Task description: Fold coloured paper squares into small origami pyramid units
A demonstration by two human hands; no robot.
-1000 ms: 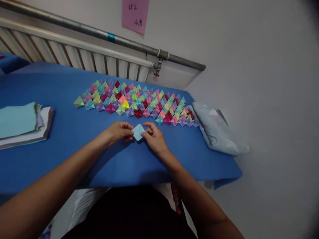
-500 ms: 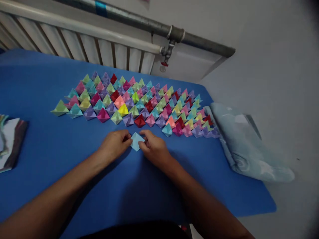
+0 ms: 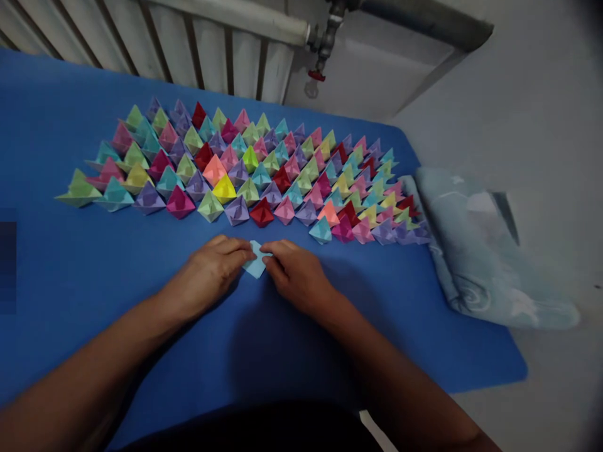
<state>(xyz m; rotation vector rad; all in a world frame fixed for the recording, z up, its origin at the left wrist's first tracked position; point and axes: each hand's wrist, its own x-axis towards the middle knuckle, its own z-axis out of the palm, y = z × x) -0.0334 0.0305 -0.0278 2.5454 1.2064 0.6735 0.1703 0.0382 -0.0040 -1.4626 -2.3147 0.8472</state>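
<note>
A small light blue folded paper is held low over the blue surface, between my two hands. My left hand pinches its left side with thumb and fingers. On its right, my right hand grips the upper edge, with the fingertips close to those of the left. Just beyond my hands stand several rows of small folded paper boats in many colours; the nearest are a dark red boat, a purple boat and a pink boat.
A folded pale blue-green blanket lies at the right edge of the blue table. Behind the table are a white radiator, a grey pipe and a red valve handle.
The view has moved closer, with the boats larger and higher in it. My fingers have shifted on the light blue paper and now cover more of its upper part.
</note>
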